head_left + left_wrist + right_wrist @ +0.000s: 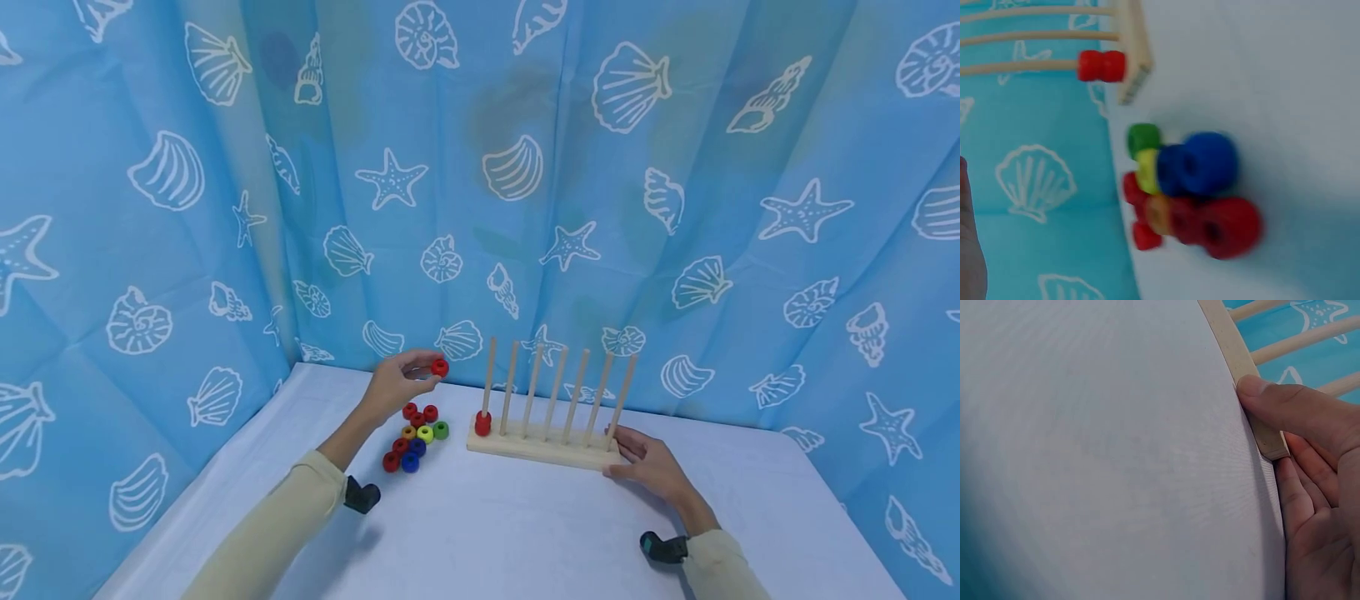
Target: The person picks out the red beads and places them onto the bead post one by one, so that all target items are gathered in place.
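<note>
In the head view, my left hand [392,387] pinches a red bead [440,367] between thumb and fingers, raised above the table and left of the pegs. Only a sliver of that hand [970,250] shows in the left wrist view. My right hand [649,463] grips the right end of a wooden peg stand [525,447], the thumb [1266,394] on its front edge and the fingers behind. Two red beads [1102,66] are stacked on the leftmost upright peg; the other pegs carry no beads.
Loose beads lie grouped below my left hand: several red ones [392,462], two blue [410,462], one orange [408,432], one yellow [425,434] and one green [441,430]. A white-covered table [480,525] meets a blue shell-print curtain [465,217] at the back and left.
</note>
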A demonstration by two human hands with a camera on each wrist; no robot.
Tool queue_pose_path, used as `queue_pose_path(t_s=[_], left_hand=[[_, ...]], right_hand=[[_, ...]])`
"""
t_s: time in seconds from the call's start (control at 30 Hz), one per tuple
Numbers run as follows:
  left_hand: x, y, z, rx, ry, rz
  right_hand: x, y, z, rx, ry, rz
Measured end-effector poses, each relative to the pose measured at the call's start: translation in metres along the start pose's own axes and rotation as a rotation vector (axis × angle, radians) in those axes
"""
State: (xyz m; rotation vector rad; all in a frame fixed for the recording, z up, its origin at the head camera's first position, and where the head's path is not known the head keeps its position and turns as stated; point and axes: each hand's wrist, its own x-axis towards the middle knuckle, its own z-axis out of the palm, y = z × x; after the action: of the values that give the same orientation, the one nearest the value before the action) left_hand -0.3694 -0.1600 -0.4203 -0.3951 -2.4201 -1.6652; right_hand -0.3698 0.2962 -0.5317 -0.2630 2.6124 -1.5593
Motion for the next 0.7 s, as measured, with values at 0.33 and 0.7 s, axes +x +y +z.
queue_pose_path(t_s=[0.33, 0.7], left_hand=[[0.026, 0.043, 0.020, -0.093, -0.036, 0.170], [0.040, 0.068, 0.033, -0.159, -0.035, 0.186]], right_hand=[[-0.002, 0.001, -0.001, -0.007, -0.002, -0.012], [-0.002, 0.003, -0.001, -0.044, -0.004, -0.001]])
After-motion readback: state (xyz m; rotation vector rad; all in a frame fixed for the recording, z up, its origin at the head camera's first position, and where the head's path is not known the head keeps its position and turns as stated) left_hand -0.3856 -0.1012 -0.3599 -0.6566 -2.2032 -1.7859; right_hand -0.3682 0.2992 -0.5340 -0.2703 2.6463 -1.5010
